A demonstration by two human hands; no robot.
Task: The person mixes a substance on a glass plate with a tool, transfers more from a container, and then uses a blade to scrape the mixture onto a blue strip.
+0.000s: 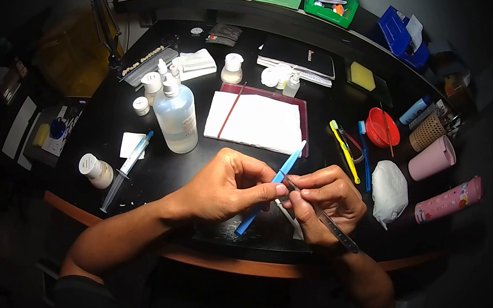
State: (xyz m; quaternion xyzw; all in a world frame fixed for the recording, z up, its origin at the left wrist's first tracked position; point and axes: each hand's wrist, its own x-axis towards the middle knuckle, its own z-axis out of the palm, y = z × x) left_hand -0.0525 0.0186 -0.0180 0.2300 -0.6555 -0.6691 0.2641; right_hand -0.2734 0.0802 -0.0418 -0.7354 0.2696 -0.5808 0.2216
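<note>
Above the front part of the black desk, my left hand (229, 184) is closed around the middle of a slim blue stick (292, 161), which slants from upper right to lower left. My right hand (331, 206) pinches a dark, thin handled tool (337, 232) like a pen, its rear end pointing to the lower right. The tool's front end meets the blue stick between the fingertips of both hands; its exact tip is too small to make out. Behind the hands lies a white paper pad (258, 120) with a thin brush (232, 110) on it.
Left of the hands stand a large clear bottle (178, 119) and a small jar (96, 172), with a syringe (126, 171) between. On the right are a yellow toothbrush (345, 151), a red bowl (383, 128), a white bag (389, 191) and a pink cup (432, 159).
</note>
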